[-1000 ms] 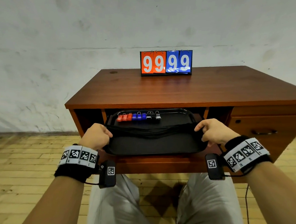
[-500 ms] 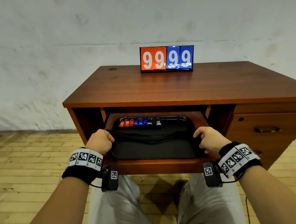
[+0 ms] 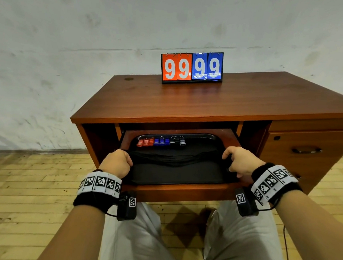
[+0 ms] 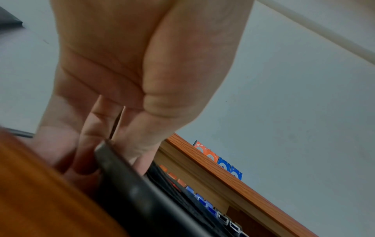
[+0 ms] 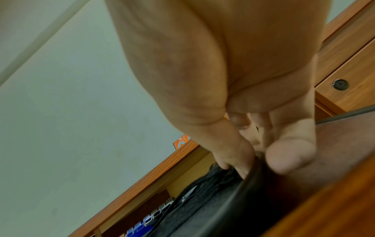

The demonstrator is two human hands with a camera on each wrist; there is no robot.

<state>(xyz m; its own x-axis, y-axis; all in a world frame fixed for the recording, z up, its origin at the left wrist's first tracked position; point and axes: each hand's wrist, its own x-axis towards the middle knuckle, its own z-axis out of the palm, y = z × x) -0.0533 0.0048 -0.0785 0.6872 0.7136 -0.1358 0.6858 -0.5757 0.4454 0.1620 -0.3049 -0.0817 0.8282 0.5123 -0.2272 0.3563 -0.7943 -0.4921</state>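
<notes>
A black tray [image 3: 175,174] lies on the pull-out shelf [image 3: 182,190] under the brown desk top [image 3: 209,100]. My left hand [image 3: 116,162] grips the tray's left rim [image 4: 125,184], fingers curled under it. My right hand [image 3: 238,162] grips the right rim [image 5: 249,181], thumb on top. In the tray lies a bundle of black cords [image 3: 176,157]. Along its far edge stands a row of binder clips: red [image 3: 145,141], blue [image 3: 161,141] and black [image 3: 177,141].
A flip scoreboard [image 3: 191,67] reading 99 99 stands at the back of the desk top. A drawer unit with a handle [image 3: 305,150] is at the right. My knees [image 3: 179,242] are below the shelf, over a wooden floor.
Both hands have moved the tray down and forward, from above the shelf's front edge to resting on the shelf under the desk top. Their grip on the rims is unchanged.
</notes>
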